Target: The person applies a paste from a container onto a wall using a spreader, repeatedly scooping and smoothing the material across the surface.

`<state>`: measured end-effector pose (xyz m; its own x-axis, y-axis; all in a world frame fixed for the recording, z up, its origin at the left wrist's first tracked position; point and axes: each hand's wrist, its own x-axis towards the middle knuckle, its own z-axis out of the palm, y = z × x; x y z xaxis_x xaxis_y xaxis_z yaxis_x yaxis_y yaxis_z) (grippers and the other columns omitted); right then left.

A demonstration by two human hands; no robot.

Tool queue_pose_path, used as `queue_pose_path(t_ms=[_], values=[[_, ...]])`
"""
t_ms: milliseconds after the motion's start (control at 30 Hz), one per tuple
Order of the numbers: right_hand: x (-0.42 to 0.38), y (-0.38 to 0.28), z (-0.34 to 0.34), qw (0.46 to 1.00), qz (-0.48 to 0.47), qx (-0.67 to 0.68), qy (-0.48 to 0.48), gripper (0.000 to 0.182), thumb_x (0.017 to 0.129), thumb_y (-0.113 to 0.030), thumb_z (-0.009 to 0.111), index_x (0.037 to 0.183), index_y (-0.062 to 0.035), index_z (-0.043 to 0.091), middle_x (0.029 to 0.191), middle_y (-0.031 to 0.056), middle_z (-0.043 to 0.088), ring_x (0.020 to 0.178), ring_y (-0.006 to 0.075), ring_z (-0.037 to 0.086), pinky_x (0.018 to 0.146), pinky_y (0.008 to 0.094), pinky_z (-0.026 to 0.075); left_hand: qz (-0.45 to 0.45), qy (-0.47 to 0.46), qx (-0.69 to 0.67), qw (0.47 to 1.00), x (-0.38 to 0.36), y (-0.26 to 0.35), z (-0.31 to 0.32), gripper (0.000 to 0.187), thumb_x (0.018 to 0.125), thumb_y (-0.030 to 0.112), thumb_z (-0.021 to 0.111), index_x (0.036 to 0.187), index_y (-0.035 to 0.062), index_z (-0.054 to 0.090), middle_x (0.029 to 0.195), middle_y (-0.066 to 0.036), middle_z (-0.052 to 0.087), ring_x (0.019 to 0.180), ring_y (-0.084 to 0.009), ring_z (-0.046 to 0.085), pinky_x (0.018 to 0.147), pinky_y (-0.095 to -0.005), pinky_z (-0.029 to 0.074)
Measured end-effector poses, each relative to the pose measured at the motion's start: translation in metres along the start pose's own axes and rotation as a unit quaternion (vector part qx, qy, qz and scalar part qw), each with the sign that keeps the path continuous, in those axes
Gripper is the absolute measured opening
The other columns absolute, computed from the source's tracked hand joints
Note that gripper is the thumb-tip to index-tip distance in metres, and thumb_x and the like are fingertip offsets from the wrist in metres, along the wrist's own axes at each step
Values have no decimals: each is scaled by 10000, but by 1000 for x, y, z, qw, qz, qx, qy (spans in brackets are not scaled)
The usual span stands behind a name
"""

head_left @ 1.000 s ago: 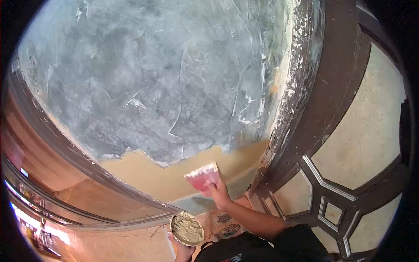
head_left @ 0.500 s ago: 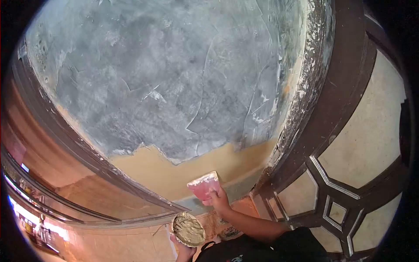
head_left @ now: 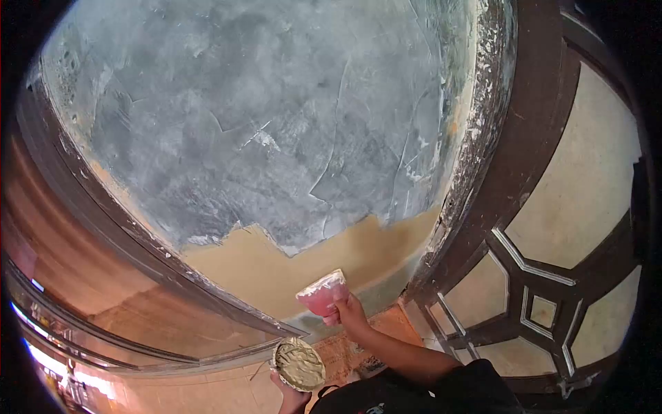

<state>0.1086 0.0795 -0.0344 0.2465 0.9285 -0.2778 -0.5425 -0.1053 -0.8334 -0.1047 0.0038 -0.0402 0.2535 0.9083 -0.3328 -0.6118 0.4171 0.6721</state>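
Observation:
My right hand [head_left: 343, 311] is closed around a pink putty spreader [head_left: 321, 298], whose upper edge carries a strip of pale putty. The spreader overlaps the lower, tan band of the wall [head_left: 262, 272] in this view. Lower and to the left, my left hand [head_left: 293, 393] grips a round tub [head_left: 276, 360] from its outer side. Thick beige putty [head_left: 302, 363] fills it, with ridges across the top. Above the tan band, a grey coat [head_left: 227, 172] with a jagged lower edge and a few raised lines covers the wall.
A dark wooden frame with peeling paint [head_left: 460, 186] borders the wall on the right, beside a panelled door [head_left: 538, 276]. Brown wooden trim [head_left: 131, 221] runs down the left side. Below lies a tiled floor [head_left: 227, 390], with an orange-brown patch [head_left: 396, 328] near the wall's foot.
My view has turned slightly, so the wall's lower edge sits a little further right and the door panels have shifted. Both hands keep their hold, with spreader and tub nearly unmoved in view.

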Motion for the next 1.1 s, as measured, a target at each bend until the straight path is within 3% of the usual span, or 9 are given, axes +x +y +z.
queue_pose_path(t_ms=[100, 300, 500, 567, 667, 733, 833, 967, 1100], values=[[-4, -45, 37, 993, -121, 16, 9, 256, 938, -231, 454, 1105, -37, 455, 926, 79, 572, 624, 135, 605, 563, 250, 517, -6, -11, -1, 1000, 3, 3, -14, 796, 796, 718, 229, 1300, 121, 385, 1262, -102, 463, 1140, -304, 457, 966, -450, 367], [19, -27, 26, 991, -131, -6, 20, 215, 933, -181, 455, 1088, -33, 449, 877, 56, 549, 631, 119, 569, 575, 264, 526, -11, -45, 18, 999, 11, 13, -22, 810, 786, 725, 241, 1307, 120, 379, 1282, -104, 442, 1159, -299, 440, 978, -456, 350], [4, 33, -40, 995, 23, -43, 89, 246, 941, -260, 458, 1048, -39, 474, 853, 43, 558, 618, 108, 552, 512, 269, 504, -2, -54, -2, 999, 8, 25, -19, 812, 795, 726, 191, 1321, 135, 371, 1291, -96, 441, 1172, -292, 430, 984, -457, 337], [2, -30, -25, 989, -132, -26, 66, 318, 924, -358, 475, 999, -51, 502, 837, 48, 577, 586, 112, 543, 489, 265, 486, -2, -44, -16, 999, 10, 23, -27, 803, 802, 719, 189, 1321, 135, 372, 1286, -99, 447, 1170, -290, 433, 983, -452, 340], [10, -108, -9, 974, -214, -26, 64, 392, 894, -437, 497, 984, -56, 525, 825, 42, 590, 586, 114, 541, 474, 256, 469, -3, -33, 8, 999, 8, 27, -17, 799, 806, 709, 201, 1319, 121, 372, 1268, -106, 463, 1156, -296, 449, 977, -439, 352], [24, -117, -24, 981, -188, -22, 32, 271, 921, -298, 496, 1051, -61, 506, 763, 19, 547, 577, 105, 535, 450, 246, 454, -10, -38, 6, 999, 9, 25, -21, 796, 807, 706, 206, 1318, 119, 373, 1269, -108, 463, 1155, -297, 449, 975, -440, 355], [37, -58, -65, 988, -109, -26, 110, 247, 917, -294, 506, 1016, -68, 521, 729, 18, 542, 579, 96, 529, 441, 236, 441, 3, -58, 20, 998, 12, 23, -27, 792, 807, 700, 213, 1319, 116, 370, 1264, -113, 465, 1152, -302, 451, 970, -444, 360], [22, 41, -123, 993, 63, -55, 83, 228, 918, -288, 504, 1069, -118, 514, 739, -5, 535, 562, 110, 520, 434, 253, 423, -11, -29, 28, 999, 14, 18, -33, 799, 799, 704, 226, 1318, 113, 367, 1255, -116, 467, 1142, -308, 455, 961, -453, 366], [9, 18, -99, 997, -14, 2, 71, 246, 917, -285, 509, 1094, -114, 493, 767, 12, 539, 567, 122, 538, 451, 254, 437, -11, -51, 20, 998, 11, 19, -22, 802, 794, 708, 237, 1317, 113, 367, 1257, -119, 465, 1143, -312, 453, 959, -458, 368]])
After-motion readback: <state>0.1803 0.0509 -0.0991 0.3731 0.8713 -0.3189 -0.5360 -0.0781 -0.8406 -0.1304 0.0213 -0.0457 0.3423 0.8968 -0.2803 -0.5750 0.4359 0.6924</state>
